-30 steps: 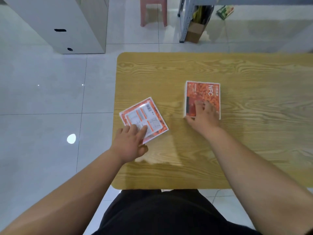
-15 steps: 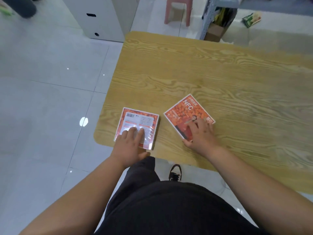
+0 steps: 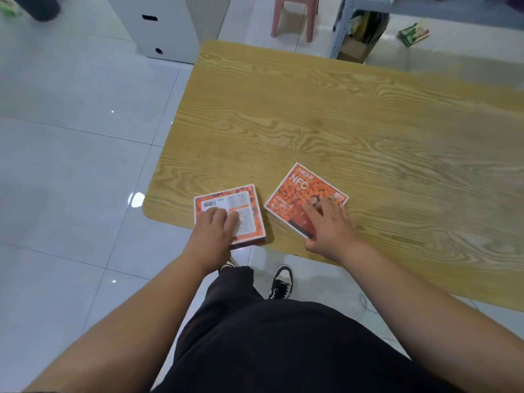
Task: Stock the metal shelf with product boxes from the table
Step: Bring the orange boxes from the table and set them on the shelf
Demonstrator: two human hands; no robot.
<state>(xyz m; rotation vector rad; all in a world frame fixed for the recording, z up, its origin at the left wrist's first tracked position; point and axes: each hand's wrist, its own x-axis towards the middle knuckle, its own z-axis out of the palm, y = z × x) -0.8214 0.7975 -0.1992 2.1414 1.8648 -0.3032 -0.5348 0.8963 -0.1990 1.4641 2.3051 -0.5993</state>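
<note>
Two flat orange product boxes lie near the front left corner of the wooden table (image 3: 368, 114). The left box (image 3: 243, 205) shows its white label side, and its near end hangs over the table's edge. My left hand (image 3: 214, 231) grips that near end, with the fingers on top and the thumb hidden beneath. The right box (image 3: 297, 191), printed "NFC", lies flat and turned at an angle. My right hand (image 3: 329, 225) presses on it with spread fingers, the thumb at its near corner. A leg of the grey metal shelf (image 3: 340, 26) stands beyond the table.
A white cabinet (image 3: 164, 24) stands at the far left and a pink stool (image 3: 295, 12) behind the table. A cardboard box (image 3: 354, 49) sits by the shelf leg, with a green packet (image 3: 414, 34) on the floor nearby. My legs and shoes are below the table's edge.
Both hands have dragged the boxes toward the table's near left edge. The left box now overhangs it and the right box has turned. The view has swung left.
</note>
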